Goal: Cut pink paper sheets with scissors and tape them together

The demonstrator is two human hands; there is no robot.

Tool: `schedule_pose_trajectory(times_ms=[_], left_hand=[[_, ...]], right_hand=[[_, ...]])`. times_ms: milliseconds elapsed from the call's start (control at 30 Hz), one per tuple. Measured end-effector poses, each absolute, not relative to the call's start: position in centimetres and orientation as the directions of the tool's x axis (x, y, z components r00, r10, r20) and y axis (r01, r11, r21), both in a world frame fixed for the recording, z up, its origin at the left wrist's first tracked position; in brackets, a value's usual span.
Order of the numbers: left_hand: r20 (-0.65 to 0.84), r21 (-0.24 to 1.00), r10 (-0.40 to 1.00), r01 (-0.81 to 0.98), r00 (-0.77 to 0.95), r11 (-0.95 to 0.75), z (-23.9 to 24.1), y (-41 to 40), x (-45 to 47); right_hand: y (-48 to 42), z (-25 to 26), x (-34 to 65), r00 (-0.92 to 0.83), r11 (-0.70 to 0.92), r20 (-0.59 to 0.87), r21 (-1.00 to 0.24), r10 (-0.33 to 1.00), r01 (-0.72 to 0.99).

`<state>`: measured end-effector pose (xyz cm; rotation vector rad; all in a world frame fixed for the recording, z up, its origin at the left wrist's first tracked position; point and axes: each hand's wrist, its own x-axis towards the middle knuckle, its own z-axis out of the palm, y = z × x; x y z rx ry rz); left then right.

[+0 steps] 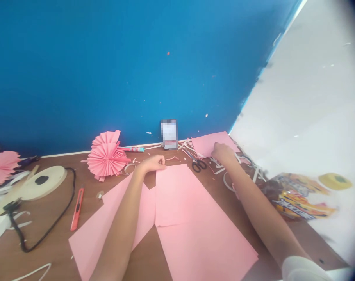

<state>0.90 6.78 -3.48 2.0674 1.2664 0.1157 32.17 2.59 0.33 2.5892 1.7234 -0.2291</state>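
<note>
My left hand (152,162) is closed in a pinch on the far left corner of a large pink paper sheet (191,218) lying flat on the brown table. My right hand (222,152) reaches further back, its fingers curled on the near edge of a smaller pink sheet (208,142) that lies by the wall. Black-handled scissors (198,164) lie between the two hands. A second large pink sheet (98,234) lies under my left forearm.
Two pink pleated paper fans (106,157) sit at the back, another pink fan (1,166) at far left. A red utility knife (77,208), a tape roll (45,181) and a black cable (54,218) lie left. White paper strips (253,171) and a snack bag (300,199) lie right.
</note>
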Motion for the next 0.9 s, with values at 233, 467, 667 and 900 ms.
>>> schedule_pose_trajectory(times_ms=[233, 467, 667, 900], left_hand=[[-0.276, 0.613, 0.801, 0.739, 0.532, -0.28, -3.4, 6.7, 1.0], [-0.185, 0.72, 0.805, 0.635, 0.563, -0.279, -1.0, 6.4, -0.7], [0.218, 0.816, 0.901, 0.437, 0.374, -0.379, 5.6, 3.7, -2.8], [0.527, 0.767, 0.78, 0.206, 0.339, -0.608, 9.7, -0.8, 4.7]], right_hand=[[2.5, 0.5, 31.9, 0.376, -0.377, -0.023, -0.031, 0.926, 0.926], [2.2, 0.9, 32.1, 0.327, -0.329, 0.054, 0.032, 0.944, 0.944], [1.4, 2.7, 30.5, 0.227, -0.228, 0.032, 0.055, 0.973, 0.972], [-3.9, -0.7, 18.4, -0.65, 0.66, 0.132, -0.052, 0.748, 0.749]])
